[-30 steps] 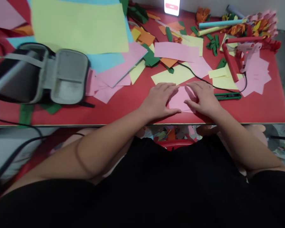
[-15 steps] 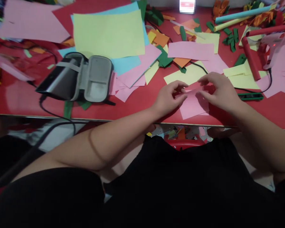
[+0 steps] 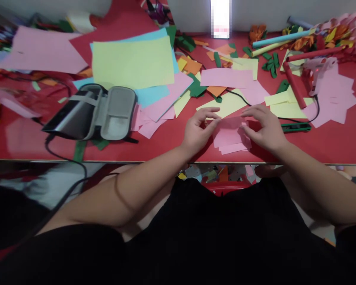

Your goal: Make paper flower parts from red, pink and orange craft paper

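My left hand [image 3: 199, 127] and right hand [image 3: 262, 127] seem to pinch a pink paper [image 3: 230, 128] by its sides, near the edge of the red table [image 3: 166, 147]. A green cutter [image 3: 296, 127] lies beside my right hand.

The yellow sheet [image 3: 133, 62] and pink squares [image 3: 230, 136] looked like plain matt paper, counter [image 3: 163, 148] was smooth with a faint sheen, glue gun [image 3: 316, 71] seemed plastic.
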A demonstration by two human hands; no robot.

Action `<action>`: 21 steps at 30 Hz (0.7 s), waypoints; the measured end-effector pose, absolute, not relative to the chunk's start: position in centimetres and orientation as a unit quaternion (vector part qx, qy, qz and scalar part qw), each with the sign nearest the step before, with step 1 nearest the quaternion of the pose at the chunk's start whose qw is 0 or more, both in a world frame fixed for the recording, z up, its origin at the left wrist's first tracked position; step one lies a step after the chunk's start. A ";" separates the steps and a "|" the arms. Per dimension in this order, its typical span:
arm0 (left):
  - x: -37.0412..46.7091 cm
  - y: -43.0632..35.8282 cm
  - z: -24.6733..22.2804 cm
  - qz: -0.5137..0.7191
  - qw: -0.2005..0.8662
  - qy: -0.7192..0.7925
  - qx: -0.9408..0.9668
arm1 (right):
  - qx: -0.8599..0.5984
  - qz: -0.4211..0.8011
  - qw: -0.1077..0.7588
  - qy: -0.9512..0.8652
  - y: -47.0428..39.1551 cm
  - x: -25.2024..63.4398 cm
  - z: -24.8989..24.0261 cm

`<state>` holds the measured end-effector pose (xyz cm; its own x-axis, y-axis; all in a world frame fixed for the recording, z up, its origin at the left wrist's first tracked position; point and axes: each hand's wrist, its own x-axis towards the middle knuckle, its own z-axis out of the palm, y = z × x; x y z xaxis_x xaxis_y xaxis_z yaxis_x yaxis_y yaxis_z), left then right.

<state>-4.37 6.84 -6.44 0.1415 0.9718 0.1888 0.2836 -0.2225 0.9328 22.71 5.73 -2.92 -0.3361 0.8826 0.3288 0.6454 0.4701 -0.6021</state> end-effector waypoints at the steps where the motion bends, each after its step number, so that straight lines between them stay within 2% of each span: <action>1: -4.4 6.8 -6.5 0.447 0.393 0.485 0.641 | -0.473 0.177 0.336 -0.795 5.6 22.6 -3.0; 5: -4.2 6.6 -7.0 0.482 0.423 0.475 0.603 | -0.471 0.197 0.365 -0.779 5.1 21.7 -3.3; 11: -4.0 6.2 -6.9 0.515 0.450 0.451 0.573 | -0.478 0.328 0.293 -0.760 4.6 21.7 -1.7; 17: -4.1 6.4 -7.2 0.469 0.489 0.422 0.602 | -0.501 0.415 0.352 -0.673 5.0 22.9 -0.5; 21: -4.3 6.6 -7.5 0.413 0.499 0.409 0.642 | -0.515 0.429 0.375 -0.641 5.2 23.0 -1.1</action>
<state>-4.33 6.57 -7.47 0.3243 0.9381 0.1219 0.1130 -0.1664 0.9796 22.97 5.23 -1.08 -0.1889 0.9812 0.0386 0.3387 0.1020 -0.9353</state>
